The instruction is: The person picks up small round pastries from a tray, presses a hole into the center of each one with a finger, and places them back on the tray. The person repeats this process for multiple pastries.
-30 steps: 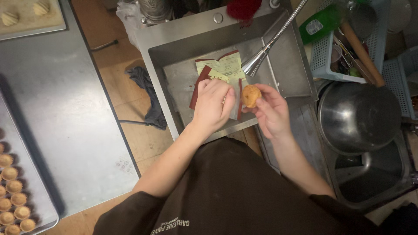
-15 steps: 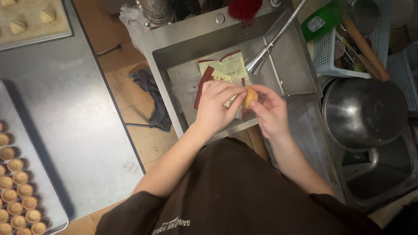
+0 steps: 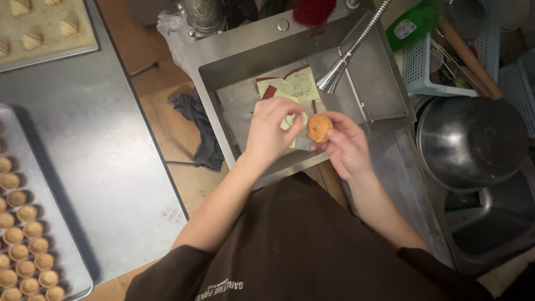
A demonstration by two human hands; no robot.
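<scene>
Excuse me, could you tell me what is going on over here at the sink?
A person stands over a steel sink, holding a small round golden pastry in the right hand. The left hand is raised beside it, fingers bent. Torn paper packaging lies in the basin under the faucet.

Dim, warm indoor light from overhead. Steel sink [image 3: 234, 72] shows soft sheen, glare on the tap head [image 3: 332, 78] at 12 o'clock. Dark shadow at 4 o'clock. Slight wide-angle bending at edges. Hands mildly soft, overall grainy.
</scene>
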